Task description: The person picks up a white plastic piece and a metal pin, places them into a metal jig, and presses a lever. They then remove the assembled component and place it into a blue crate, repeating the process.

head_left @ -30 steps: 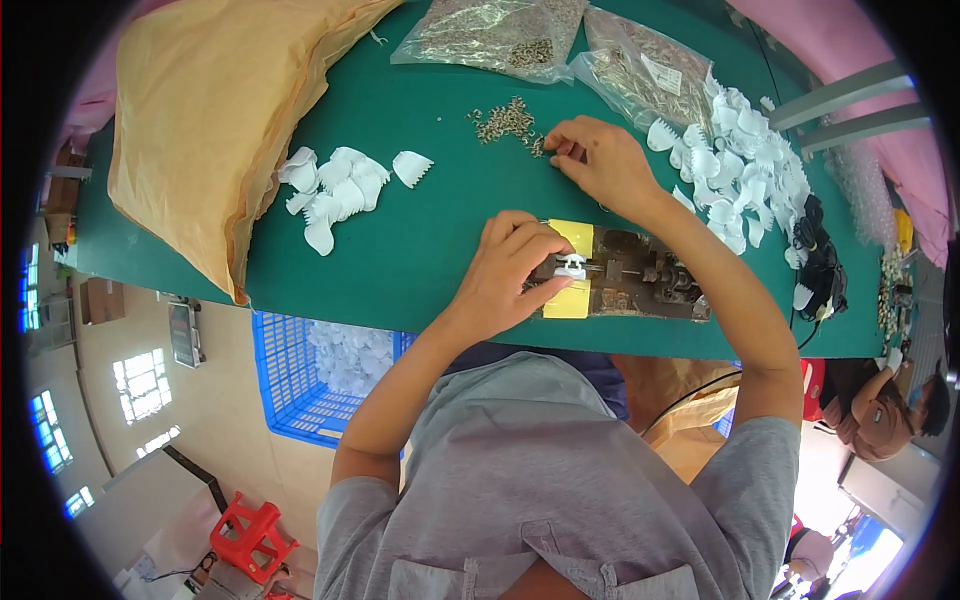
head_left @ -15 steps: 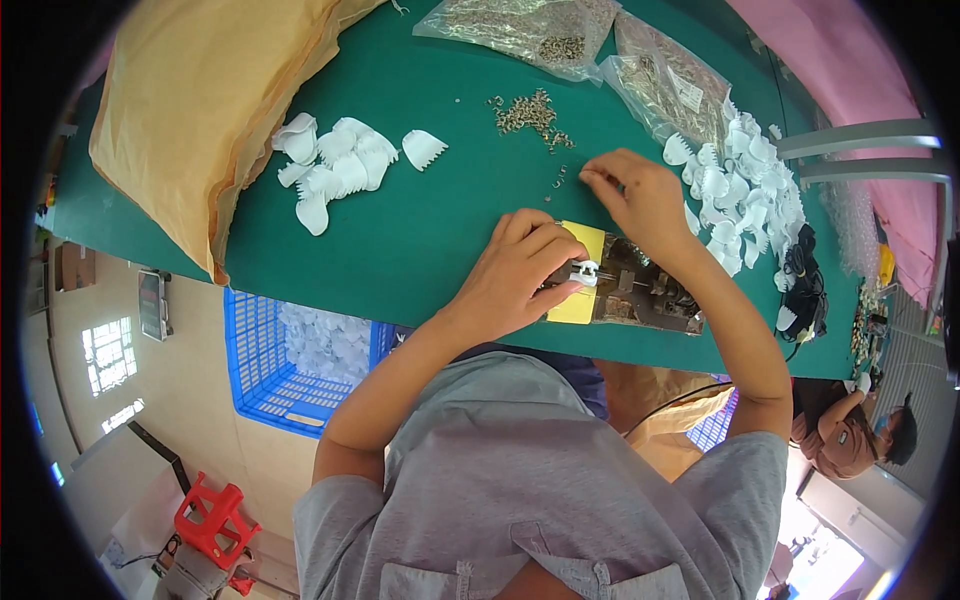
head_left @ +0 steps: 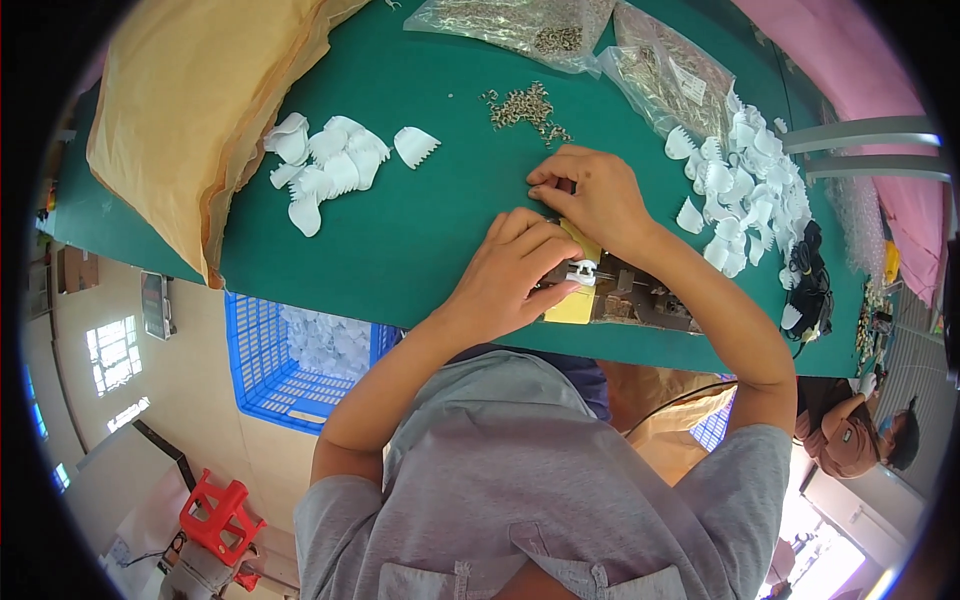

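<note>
My left hand point(head_left: 510, 272) rests at the near edge of the green table, thumb and fingers closed around a small white plastic piece point(head_left: 581, 272) with a dark part beside it. Both are at a metal jig point(head_left: 640, 297) with a yellow plate point(head_left: 570, 309). Just beyond, my right hand point(head_left: 598, 198) hovers with its fingertips pinched together; whatever they hold is hidden. Past it lies a heap of small curled metal pieces point(head_left: 528, 107). White toothed plastic pieces, like hair-claw halves, form a group point(head_left: 340, 160) on the left and a larger pile point(head_left: 745, 190) on the right.
A large tan sack point(head_left: 190, 120) covers the table's left end. Clear bags point(head_left: 510, 30) of metal pieces lie at the back. A black cable bundle point(head_left: 808, 280) and grey metal bars point(head_left: 865, 135) are at right. Below left stands a blue crate point(head_left: 270, 375). Another person point(head_left: 850, 440) sits far right.
My right hand has moved left and toward me, covering the spot where a few loose metal pieces lay and part of the yellow plate. My left hand has barely moved.
</note>
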The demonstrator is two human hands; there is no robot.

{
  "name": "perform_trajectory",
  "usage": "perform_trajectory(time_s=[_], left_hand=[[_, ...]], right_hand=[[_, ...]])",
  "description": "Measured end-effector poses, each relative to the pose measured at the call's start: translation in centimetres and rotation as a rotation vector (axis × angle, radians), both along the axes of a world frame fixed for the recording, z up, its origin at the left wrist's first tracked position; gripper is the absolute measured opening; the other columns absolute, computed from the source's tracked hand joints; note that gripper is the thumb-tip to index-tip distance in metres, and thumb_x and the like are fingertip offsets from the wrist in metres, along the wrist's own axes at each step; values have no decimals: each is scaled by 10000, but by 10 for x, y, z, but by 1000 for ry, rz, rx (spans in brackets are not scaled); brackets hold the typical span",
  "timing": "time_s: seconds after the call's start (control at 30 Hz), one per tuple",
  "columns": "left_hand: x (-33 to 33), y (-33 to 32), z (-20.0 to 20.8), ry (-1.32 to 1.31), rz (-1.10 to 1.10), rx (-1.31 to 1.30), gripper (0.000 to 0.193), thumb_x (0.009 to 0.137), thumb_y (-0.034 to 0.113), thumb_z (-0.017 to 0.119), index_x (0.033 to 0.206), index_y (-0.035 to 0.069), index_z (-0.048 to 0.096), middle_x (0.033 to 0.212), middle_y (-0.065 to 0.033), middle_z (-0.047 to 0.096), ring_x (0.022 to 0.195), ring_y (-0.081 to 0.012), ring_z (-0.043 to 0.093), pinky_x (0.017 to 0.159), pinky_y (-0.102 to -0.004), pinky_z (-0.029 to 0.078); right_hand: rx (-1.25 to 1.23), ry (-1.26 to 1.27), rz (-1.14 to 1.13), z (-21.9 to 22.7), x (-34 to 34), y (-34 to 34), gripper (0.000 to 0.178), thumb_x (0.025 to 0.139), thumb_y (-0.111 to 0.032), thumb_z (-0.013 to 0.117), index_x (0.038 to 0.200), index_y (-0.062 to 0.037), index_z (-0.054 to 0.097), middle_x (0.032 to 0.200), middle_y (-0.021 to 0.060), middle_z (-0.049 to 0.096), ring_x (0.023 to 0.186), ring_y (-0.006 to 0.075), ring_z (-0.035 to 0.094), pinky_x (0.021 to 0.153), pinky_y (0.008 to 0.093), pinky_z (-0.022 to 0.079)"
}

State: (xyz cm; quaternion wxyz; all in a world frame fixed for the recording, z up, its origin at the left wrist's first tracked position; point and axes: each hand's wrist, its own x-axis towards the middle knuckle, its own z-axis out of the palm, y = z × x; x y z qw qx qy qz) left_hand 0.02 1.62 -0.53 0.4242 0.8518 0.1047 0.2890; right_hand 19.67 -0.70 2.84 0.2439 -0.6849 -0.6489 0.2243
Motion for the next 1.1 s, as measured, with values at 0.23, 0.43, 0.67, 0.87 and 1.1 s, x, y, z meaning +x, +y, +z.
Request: perform_trajectory(time_s=[0.23,0.43,0.67,0.87,1.1], left_hand=[[0,0,0,-2,-3,-2,396,799,125,828,1157,86,664,1134,-43,653,1113,-287,555,965,-434,424],[-1,1,1,-15,4,1,394,792,115,829,1144,83,657,1125,-44,648,1107,-287,558,969,-434,429],[-2,-1,2,-13,-1,-8,378,787,110,827,1117,81,644,1110,-50,646,1103,-289,557,975,-439,434],[-1,-2,2,-22,-4,-18,353,800,116,815,1117,80,664,1101,-52,650,1098,-290,557,968,-434,430],[2,1,6,-2,43,-9,327,794,165,871,1057,60,706,1067,-60,695,1070,-300,597,947,-416,463]], right_hand=[[61,12,50,0,3,4,85,882,-142,724,890,-60,703,863,75,683,815,285,689,715,431,545],[204,-149,111,6,5,4,68,914,-130,713,953,-78,733,901,69,687,900,293,675,743,429,546],[213,-15,320,-3,23,19,165,895,-63,735,1057,-64,770,964,71,701,936,285,656,780,408,548],[160,-11,333,-3,26,13,138,898,-76,740,1027,-26,753,958,91,690,931,283,659,784,387,550],[-54,243,23,56,20,-38,128,945,-104,707,1006,5,735,936,100,683,827,196,672,775,330,547]])
